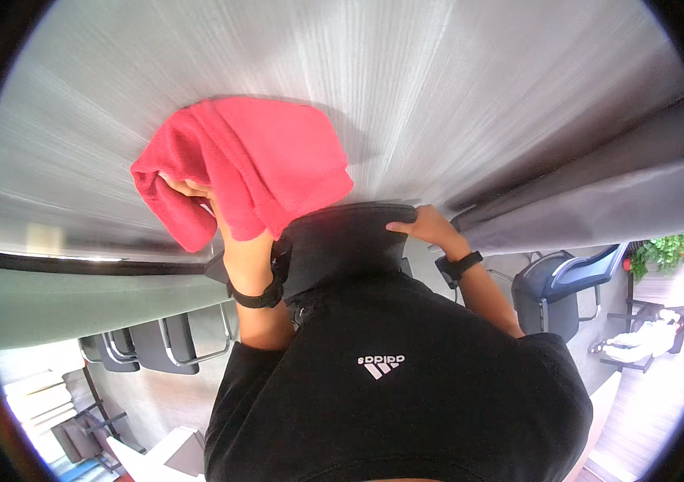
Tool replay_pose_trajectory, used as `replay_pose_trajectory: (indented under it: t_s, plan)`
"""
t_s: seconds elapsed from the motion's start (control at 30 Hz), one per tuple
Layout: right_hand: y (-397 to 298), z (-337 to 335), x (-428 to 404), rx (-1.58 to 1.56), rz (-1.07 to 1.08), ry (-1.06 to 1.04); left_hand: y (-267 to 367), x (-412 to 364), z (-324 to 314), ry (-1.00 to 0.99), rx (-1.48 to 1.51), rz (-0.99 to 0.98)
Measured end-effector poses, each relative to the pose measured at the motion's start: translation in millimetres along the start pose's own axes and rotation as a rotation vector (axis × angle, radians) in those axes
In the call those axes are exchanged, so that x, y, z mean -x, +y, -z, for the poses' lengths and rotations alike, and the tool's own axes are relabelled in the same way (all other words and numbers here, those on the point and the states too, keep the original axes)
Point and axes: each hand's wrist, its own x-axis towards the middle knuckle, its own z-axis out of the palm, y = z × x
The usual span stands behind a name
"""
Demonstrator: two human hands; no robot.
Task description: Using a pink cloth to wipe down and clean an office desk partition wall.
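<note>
My left hand (188,187) is partly wrapped in a red cloth (285,141), its fingers bent into the folds. The cloth spreads over a grey streaked surface (402,90), and its near edge overlaps a black padded panel (348,238), which looks like a chair back. At the panel's right corner, my right hand (435,229) grips the edge, thumb on the near face and the other fingers mostly out of sight. Each wrist wears a black strap, and the right strap (459,268) carries a small box with a cable.
Black chairs with metal frames (167,343) stand behind on the left. A blue-backed chair (577,289) is behind on the right, near a green plant (661,253) and a chair with white items (643,340) on it. Grey fabric (589,199) hangs along the right.
</note>
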Motion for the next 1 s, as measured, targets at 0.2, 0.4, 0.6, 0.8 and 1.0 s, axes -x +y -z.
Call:
replay_pose_trajectory:
  t_s: [0.2, 0.4, 0.6, 0.8, 1.0]
  plan:
    - [-21, 18, 11, -0.074, 0.068, 0.109, -29, 10, 26, 0.047, 0.037, 0.047]
    - [-72, -10, 31, -0.209, 0.000, 0.447, -84, 30, 57, 0.003, 0.018, 0.010]
    - [-103, -45, 28, -0.124, -0.061, 0.800, -153, 42, 84, -0.007, 0.048, -0.053]
    - [-110, -40, 17, 0.036, -0.087, 0.811, -190, 69, 84, 0.011, 0.165, 0.122]
    - [-106, -41, 4, 0.139, -0.115, 0.747, -191, 78, 64, -0.128, 0.483, 0.326]
